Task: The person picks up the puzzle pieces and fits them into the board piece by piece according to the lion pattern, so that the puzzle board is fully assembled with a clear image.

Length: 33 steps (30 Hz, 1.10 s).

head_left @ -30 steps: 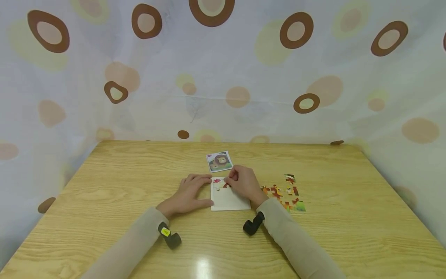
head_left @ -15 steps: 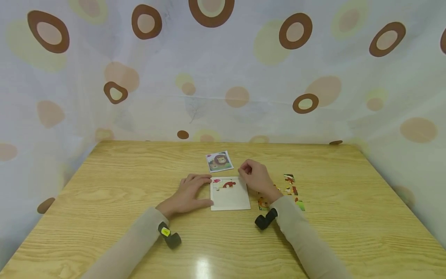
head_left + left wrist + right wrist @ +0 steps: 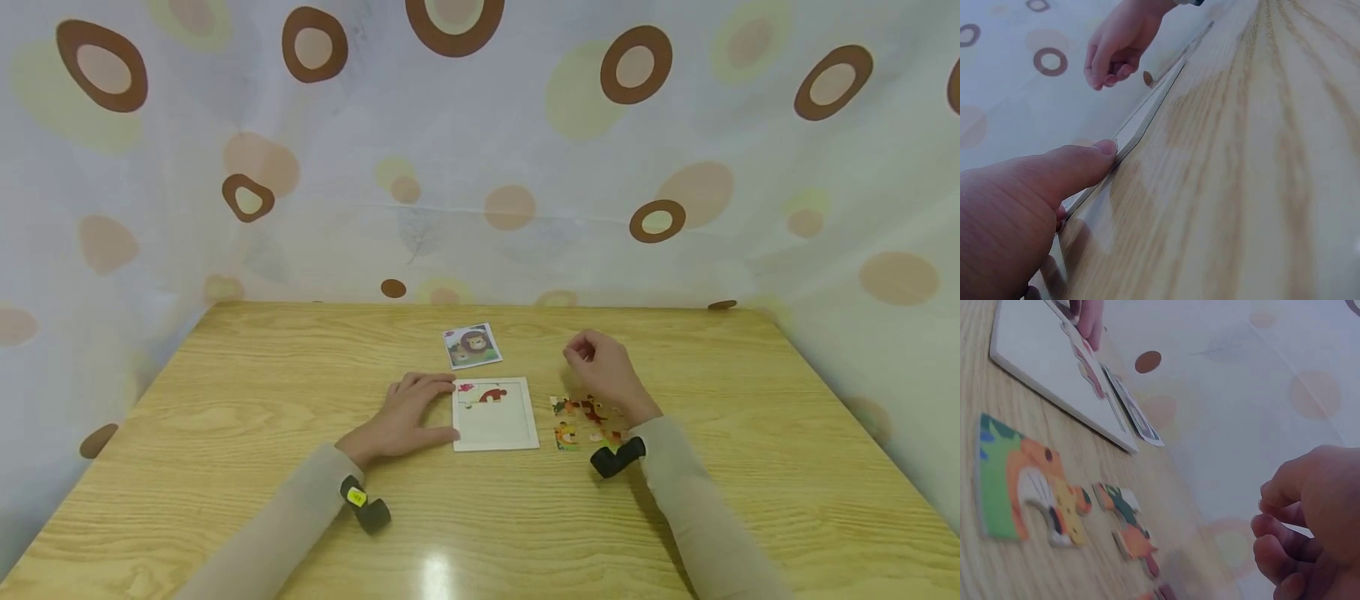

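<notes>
My left hand (image 3: 401, 421) lies at the left edge of a white puzzle board (image 3: 495, 429), fingers and thumb stretched out. In the left wrist view its thumb touches the board's edge. A few joined puzzle pieces (image 3: 492, 396), with a pink flower and a red-brown mane part, sit in the board's upper left. My right hand (image 3: 607, 367) hovers above the table behind the loose pieces, fingers loosely curled; the right wrist view shows nothing between thumb and fingers. Below it lie several loose puzzle pieces (image 3: 566, 435), partly hidden by the hand and wrist. A green-and-orange corner piece (image 3: 997, 481) shows close up.
A square picture card (image 3: 471, 346) of a lion lies just behind the board. Everything rests on a wooden table (image 3: 300, 358). A pale curtain (image 3: 480, 167) with brown rings hangs behind the table. Both wrists wear small black cameras.
My right hand has lifted off the joined pieces and moved right, over and behind the loose pieces. The red-brown piece on the board is now uncovered. My left hand stays in place.
</notes>
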Motion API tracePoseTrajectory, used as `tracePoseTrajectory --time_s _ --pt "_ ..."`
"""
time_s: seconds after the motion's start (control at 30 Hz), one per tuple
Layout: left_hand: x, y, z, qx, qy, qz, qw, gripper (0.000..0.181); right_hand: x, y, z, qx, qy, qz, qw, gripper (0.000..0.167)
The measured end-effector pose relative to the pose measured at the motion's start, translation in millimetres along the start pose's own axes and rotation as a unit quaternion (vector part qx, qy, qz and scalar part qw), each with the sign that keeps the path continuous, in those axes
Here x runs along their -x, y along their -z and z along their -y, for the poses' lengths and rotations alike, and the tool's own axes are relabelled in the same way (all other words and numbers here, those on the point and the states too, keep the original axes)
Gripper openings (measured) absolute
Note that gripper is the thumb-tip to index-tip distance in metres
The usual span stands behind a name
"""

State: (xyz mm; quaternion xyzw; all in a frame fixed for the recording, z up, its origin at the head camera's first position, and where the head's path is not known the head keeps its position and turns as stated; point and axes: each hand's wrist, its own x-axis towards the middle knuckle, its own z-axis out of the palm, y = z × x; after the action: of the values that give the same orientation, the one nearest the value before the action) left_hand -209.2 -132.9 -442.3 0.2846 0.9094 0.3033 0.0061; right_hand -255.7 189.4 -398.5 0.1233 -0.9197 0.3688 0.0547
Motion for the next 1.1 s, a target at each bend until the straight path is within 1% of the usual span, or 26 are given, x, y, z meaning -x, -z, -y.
tracePoseTrajectory --time_s 0.2,0.4,0.7,0.9,1.1 --pt "-0.8 0.2 -0.2 -0.002 -0.003 -0.005 1.0000 0.068 0.5 25 -15 0.036 -0.013 0.006 0.9992 0.018" --pt "-1.2 -1.2 2.0 -0.006 0.000 -0.007 1.0000 0.068 -0.5 41 -26 0.048 -0.033 0.034 0.9977 0.022" --pt "-1.3 -1.1 1.8 -0.006 0.005 -0.001 1.0000 0.068 0.2 55 -39 0.074 -0.049 0.090 0.9919 0.028" --pt "-0.3 -0.3 2.3 -0.005 0.003 -0.004 1.0000 0.068 0.2 60 -44 0.085 -0.061 0.140 0.9845 0.034" --pt "-1.1 -0.8 2.3 -0.001 0.002 0.000 1.0000 0.069 2.9 61 -47 0.091 -0.079 0.172 0.9777 0.041"
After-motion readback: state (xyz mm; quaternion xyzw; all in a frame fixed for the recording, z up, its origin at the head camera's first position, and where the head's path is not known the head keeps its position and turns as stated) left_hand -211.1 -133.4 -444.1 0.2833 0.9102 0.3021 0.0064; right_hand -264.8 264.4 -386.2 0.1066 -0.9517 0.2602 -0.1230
